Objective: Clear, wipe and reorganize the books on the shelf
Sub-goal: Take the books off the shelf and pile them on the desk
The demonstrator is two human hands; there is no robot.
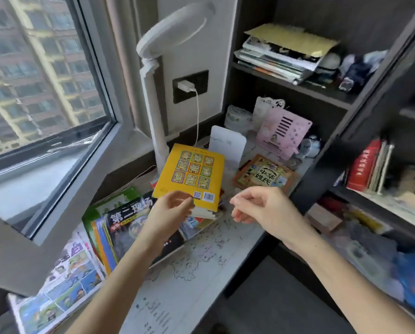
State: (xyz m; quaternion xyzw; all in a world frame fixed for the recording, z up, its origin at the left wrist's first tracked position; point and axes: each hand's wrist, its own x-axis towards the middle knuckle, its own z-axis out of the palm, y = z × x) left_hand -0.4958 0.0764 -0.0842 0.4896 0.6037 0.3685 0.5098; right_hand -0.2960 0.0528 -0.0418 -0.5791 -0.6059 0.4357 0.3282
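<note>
Left hand (171,208) reaches out over the desk (201,273) and pinches the near edge of the yellow book (189,173), thumb on the back cover beside the code square, fingers curled under. Right hand (261,206) hovers just beside it over the desk, fingers loosely curled and holding nothing.

The yellow book lies back cover up on top of a small pile of books, in front of the white desk lamp (172,37) and a white bookend (228,145). To its left a dark book (129,218) lies on a green book (115,201), and nearer the camera a comic magazine (64,280) hangs over the desk edge. To the right of the yellow book an orange-bordered picture book (264,175) lies flat, with a pink book stand (283,131) behind it. A printed map sheet covers the desk.

On the upper shelf (298,89) a slanting stack of magazines (278,56) lies under a yellow sheet. A red book (364,165) stands upright in the bookcase on the right. A white charger (186,86) sits in the wall socket beside the window (33,68).
</note>
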